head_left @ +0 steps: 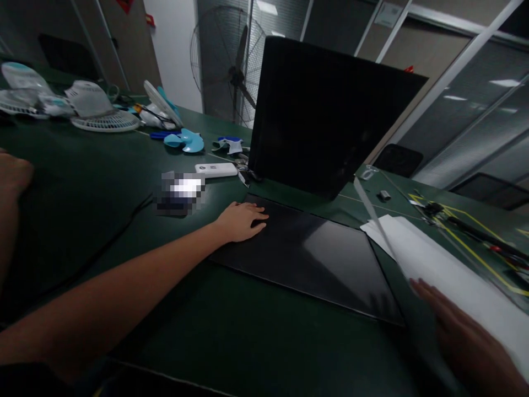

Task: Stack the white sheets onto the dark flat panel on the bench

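Observation:
My left hand (243, 221) lies flat with its fingers spread on a flat, glossy black panel (285, 248) on the table. At the right, my right hand (463, 331) is blurred, its fingers close together against a thin, see-through sheet (386, 237). That sheet stands tilted, almost edge-on to me, along the panel's right end. How the fingers grip it is partly hidden. White paper (458, 270) lies beyond the sheet, under and past my right hand.
Behind the panel rises a large black screen (330, 116). A white power strip-like bar (215, 170), a blue fan blade (185, 141) and white fan parts (103, 113) sit on the green table (82, 182). Another person's hand (14, 171) rests at the left edge. Tools (475, 229) lie right.

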Demonstrator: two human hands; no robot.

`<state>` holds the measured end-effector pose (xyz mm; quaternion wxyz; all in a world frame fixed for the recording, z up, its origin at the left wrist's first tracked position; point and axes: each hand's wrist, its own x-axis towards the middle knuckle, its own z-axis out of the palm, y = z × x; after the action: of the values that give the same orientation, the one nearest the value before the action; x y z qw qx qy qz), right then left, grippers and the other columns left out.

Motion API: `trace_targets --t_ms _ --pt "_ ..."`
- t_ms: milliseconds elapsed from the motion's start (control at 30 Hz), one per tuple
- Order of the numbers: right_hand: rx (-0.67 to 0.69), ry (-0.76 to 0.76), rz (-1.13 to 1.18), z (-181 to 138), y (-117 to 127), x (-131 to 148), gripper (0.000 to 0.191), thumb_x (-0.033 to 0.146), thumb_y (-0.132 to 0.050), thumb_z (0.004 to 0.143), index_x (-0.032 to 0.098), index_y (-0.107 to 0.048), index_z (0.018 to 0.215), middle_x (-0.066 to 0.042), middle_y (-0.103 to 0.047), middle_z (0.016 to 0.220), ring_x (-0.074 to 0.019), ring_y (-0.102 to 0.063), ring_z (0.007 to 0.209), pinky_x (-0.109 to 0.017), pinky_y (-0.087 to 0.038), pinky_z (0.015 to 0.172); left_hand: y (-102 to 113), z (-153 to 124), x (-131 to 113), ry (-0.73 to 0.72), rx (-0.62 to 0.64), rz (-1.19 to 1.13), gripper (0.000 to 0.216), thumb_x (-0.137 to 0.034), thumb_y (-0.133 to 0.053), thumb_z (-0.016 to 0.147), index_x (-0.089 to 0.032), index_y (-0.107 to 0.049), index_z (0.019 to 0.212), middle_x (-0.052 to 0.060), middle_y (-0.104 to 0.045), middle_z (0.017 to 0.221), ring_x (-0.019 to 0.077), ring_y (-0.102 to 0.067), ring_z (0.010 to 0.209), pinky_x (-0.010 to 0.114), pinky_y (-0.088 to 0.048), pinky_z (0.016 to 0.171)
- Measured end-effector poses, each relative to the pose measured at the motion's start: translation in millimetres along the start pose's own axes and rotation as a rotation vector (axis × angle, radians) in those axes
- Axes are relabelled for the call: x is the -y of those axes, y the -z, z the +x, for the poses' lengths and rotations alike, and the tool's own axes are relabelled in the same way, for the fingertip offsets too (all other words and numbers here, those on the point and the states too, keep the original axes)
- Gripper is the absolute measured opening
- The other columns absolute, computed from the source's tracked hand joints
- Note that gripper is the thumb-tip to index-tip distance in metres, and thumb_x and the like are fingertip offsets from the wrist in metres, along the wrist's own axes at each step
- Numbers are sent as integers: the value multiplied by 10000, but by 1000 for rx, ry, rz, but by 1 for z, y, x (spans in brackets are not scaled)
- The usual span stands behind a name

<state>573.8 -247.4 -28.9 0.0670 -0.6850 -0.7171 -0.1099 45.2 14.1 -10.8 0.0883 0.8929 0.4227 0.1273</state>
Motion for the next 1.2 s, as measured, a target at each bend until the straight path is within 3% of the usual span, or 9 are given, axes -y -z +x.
trace_targets --t_ms 100,200,400,500,600,700,867,1067,1200 --pt "108 221 71 27 -5 51 804 197 -446 942 496 -286 1671 50 -352 1694 -319 -397 1522 -649 -373 1231 -5 0 7 52 -106 -46 490 -543 -448 1038 -285 -724 1350 74 -655 1491 343 -545 1429 572 -352 1202" --pt "225 366 99 57 -3 96 728 152 -419 968 477 -418 1619 54 -382 1675 -314 -380 1532 -682 -372 1206 -8 0 19 107 -220 -232 612 -610 -334 1064 -241 -709 1376 82 -718 1400 325 -619 1350 488 -407 1179" --pt "294 486 239 99 17 128 507 419 -573 1016 429 -584 1523 7 -494 1623 -323 -489 1478 -610 -465 1170 -9 3 43 212 -357 -662 755 -728 -350 1019 -164 -685 1393 84 -738 1361 314 -663 1285 411 -498 1114" --pt "239 349 337 126 27 106 489 508 -543 1021 349 -661 1468 -45 -580 1559 -319 -601 1374 -537 -528 1117 -12 7 49 175 -301 -651 663 -629 -615 928 -183 -667 1415 88 -710 1408 325 -650 1308 443 -497 1130" --pt "-13 -72 240 154 23 61 534 524 -484 1041 239 -682 1446 -124 -624 1505 -321 -648 1291 -473 -528 1067 -16 9 52 160 -271 -563 717 -407 -762 809 -182 -612 1473 118 -578 1567 336 -548 1436 476 -451 1196" --pt "-257 -307 64 163 -1 7 589 504 -413 1065 144 -644 1471 -202 -571 1537 -314 -475 1476 -467 -402 1160 -16 9 52 178 -234 -507 826 -285 -738 785 -180 -501 1569 135 -488 1638 323 -506 1477 496 -455 1200" --pt "50 -540 7 141 -43 -52 939 730 -315 1011 18 -453 1607 -375 -322 1638 -448 -198 1587 -675 -278 1106 -11 10 45 106 -157 -369 636 -275 -610 921 -256 -537 1552 95 -426 1685 287 -424 1541 525 -334 1269" --pt "200 -556 38 137 -56 -78 943 790 -274 986 103 -516 1585 -373 -465 1540 -439 -468 1410 -649 -378 959 -9 8 33 49 31 -134 503 -622 -533 1010 -406 -626 1454 17 -255 1763 394 -206 1621 735 -155 1240" --pt "155 -498 -78 140 -68 -95 938 796 -253 986 102 -599 1513 -326 -576 1460 -387 -603 1266 -534 -458 916 -9 7 31 54 -1 -137 441 -585 -623 961 -351 -749 1313 24 -446 1677 359 -330 1582 622 -240 1274"
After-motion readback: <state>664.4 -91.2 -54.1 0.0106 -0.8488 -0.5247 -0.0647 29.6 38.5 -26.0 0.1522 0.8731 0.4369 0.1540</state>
